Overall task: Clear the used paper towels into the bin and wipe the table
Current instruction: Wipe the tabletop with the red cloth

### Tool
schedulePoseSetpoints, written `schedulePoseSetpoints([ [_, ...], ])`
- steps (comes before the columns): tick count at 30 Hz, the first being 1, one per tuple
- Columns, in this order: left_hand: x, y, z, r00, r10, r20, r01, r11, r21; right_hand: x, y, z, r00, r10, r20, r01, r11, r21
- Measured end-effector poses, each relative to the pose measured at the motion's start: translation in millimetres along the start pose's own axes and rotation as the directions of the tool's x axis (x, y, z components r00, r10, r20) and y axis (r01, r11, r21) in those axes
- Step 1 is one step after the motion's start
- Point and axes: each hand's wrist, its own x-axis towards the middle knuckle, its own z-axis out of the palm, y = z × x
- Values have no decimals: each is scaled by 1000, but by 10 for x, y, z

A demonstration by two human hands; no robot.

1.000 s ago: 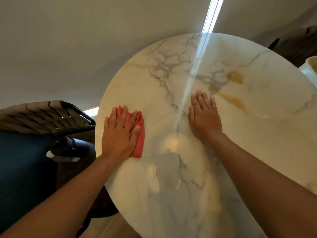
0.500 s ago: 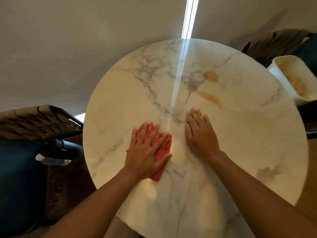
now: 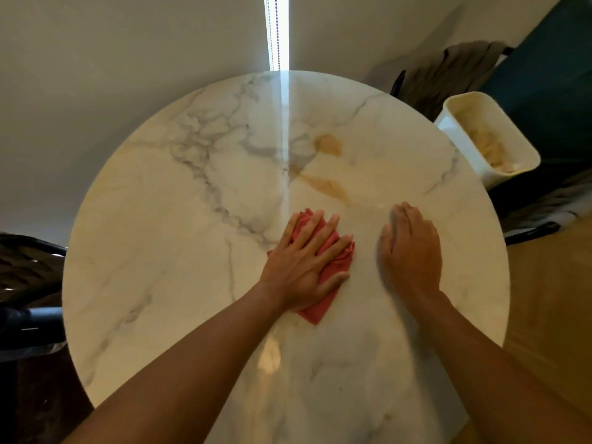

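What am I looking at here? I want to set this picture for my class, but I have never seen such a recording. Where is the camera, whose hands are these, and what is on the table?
There is no machine here. A person wears one wide-angle camera on the head, so the single view looks forward and down over their own arms. That lens bends the edges of the picture.

The round marble table fills the view. The left hand lies flat with spread fingers on a red cloth, pressing it to the tabletop. The right hand rests open on the bare marble beside it, holding nothing.

Past the table's far right edge stands a white bin with crumpled paper towels inside. No paper towels show on the table. Chairs stand at the left and right.
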Motion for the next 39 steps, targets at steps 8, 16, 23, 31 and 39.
schedulePoseSetpoints([
  [8, 732, 194, 109, 996, 75, -38, -76, 997, -12, 0, 246, 47, 994, 106, -14, -106, 994, -15],
  [16, 1404, 275, 179, 994, 111, 2, -111, 993, 27, -5, 565, 63, 995, -15, -99, 12, 999, -30],
  [23, 1799, 199, 258, 998, -69, -9, 69, 998, 11, -2, 572, 53, 996, 19, -87, -21, 1000, -18],
  [31, 938, -256, -10, 965, -257, -49, 247, 956, -158, 354, 128, -167, 999, 50, -9, -48, 986, 157],
  [39, 363, -1133, -4, 823, -567, 31, 565, 811, -153, 843, -579, 273, 965, 88, 247, -93, 996, 12],
])
